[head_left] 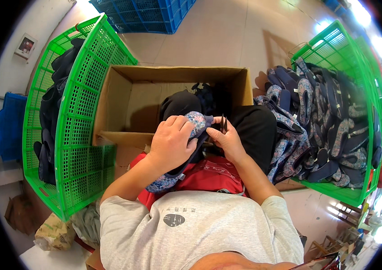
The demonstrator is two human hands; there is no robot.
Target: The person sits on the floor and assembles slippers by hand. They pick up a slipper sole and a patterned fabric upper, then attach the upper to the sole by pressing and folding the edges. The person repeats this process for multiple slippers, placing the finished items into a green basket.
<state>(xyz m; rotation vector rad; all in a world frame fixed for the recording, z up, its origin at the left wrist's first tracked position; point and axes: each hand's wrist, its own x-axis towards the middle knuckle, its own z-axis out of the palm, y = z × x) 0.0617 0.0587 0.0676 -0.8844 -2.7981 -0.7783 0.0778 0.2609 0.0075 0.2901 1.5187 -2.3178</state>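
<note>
A sewn fabric piece, navy with a small floral print, lies across my lap, its upper end lifted between my hands. My left hand is closed over the padded floral part from the left, its fingers bent on the cloth. At the right end of the cloth, my right hand holds small dark thread snips with the blades pointing up and away. The right thumb and forefinger are close to the navy edge; whether they pinch it I cannot tell. A floral lower part hangs by my left forearm.
A cardboard box stands open before my knees, dark pieces inside. Left is a green crate with dark pieces; right, another green crate heaped with floral and navy pieces. A red cloth covers my lap. A blue crate stands beyond.
</note>
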